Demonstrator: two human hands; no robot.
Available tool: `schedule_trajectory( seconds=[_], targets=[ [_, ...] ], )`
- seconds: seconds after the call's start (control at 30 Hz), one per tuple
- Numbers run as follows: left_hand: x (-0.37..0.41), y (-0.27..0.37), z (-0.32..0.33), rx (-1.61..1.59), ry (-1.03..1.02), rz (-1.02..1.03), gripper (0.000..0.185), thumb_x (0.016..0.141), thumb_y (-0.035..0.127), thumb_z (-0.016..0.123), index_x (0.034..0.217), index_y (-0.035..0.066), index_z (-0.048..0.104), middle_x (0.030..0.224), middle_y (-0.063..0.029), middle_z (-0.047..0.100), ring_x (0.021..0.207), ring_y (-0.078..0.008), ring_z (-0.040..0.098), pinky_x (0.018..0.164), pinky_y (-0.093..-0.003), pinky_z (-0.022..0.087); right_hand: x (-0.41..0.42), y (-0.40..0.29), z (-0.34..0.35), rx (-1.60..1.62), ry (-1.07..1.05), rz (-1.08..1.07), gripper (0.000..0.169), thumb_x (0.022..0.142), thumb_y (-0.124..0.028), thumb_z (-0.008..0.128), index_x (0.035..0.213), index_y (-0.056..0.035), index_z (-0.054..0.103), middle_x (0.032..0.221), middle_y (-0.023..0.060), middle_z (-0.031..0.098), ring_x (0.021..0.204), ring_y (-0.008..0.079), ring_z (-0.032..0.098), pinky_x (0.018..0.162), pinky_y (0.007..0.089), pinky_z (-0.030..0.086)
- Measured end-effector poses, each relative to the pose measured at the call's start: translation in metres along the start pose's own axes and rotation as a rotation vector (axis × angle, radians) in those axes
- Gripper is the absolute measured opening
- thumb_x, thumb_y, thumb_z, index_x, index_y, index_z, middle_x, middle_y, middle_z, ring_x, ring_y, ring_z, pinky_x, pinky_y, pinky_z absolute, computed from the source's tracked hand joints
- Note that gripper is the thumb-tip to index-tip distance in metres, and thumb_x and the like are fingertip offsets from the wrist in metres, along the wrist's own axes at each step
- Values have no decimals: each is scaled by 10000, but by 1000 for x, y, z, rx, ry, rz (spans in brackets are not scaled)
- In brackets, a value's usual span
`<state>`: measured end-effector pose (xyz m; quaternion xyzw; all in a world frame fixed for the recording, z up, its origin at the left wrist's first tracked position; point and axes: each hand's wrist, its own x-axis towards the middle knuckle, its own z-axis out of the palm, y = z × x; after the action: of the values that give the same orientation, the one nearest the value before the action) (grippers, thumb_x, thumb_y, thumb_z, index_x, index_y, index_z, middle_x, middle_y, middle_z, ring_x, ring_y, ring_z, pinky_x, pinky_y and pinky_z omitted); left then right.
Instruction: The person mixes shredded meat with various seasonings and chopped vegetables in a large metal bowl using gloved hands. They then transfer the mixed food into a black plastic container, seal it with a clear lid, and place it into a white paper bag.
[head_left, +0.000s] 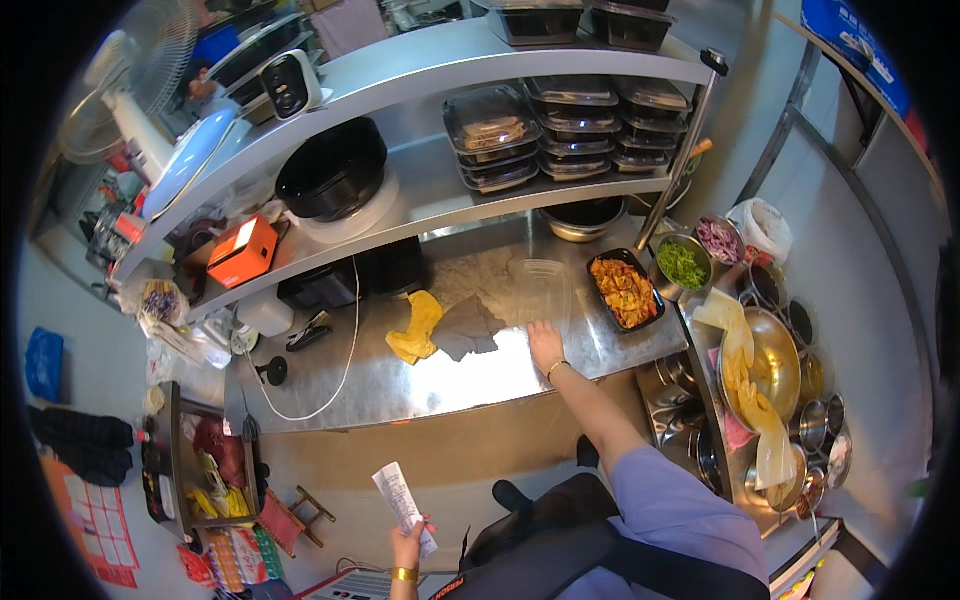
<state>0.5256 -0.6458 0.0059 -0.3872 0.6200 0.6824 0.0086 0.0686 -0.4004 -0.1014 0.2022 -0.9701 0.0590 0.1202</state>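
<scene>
My left hand (411, 534) pinches a printed paper slip (399, 495) between thumb and fingers, below the front edge of the steel counter (315, 397). Flat on the counter, my right hand (545, 346) touches the near edge of a clear plastic lid (543, 289); whether its fingers grip the lid is hard to tell. Right of the lid, a black takeaway tray (626, 291) without a cover holds orange-red cooked food. A grey cloth (469, 330) and a yellow cloth (417, 326) lie side by side to the left of my right hand.
Stacked lidded containers (574, 127) and black bowls (332, 169) fill the shelf above. Tubs of chopped greens (681, 262) and sliced onion (718, 240) stand at right, near a large metal bowl (772, 367) with yellow gloves. A white cable (349, 360) crosses the counter's left. Another person (201, 86) is behind the shelf.
</scene>
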Motion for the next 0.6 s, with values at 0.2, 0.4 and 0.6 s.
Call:
schedule_trajectory(
  seconds=[0.2,0.4,0.6],
  targets=[
    [30,38,27,116,-86,2,161,952,108,633,1056,0,690,754,-65,708,667,-125,648,623,-258,477,6,9,13,-53,-86,73,175,866,-99,553,1036,-85,591,995,87,602,953,262,607,792,404,501],
    [98,77,67,166,-158,72,162,955,106,629,1067,2,683,761,-66,708,674,-126,651,618,-261,477,1,53,-98,658,535,534,79,946,-65,497,1004,-22,530,899,145,577,813,302,594,777,403,501],
    [193,155,178,320,-355,129,115,933,135,674,940,22,686,773,-36,710,698,-103,628,658,-260,487,-37,141,-84,1573,603,877,88,1022,-111,388,1044,-97,473,823,16,491,698,103,497,601,269,486]
  ],
)
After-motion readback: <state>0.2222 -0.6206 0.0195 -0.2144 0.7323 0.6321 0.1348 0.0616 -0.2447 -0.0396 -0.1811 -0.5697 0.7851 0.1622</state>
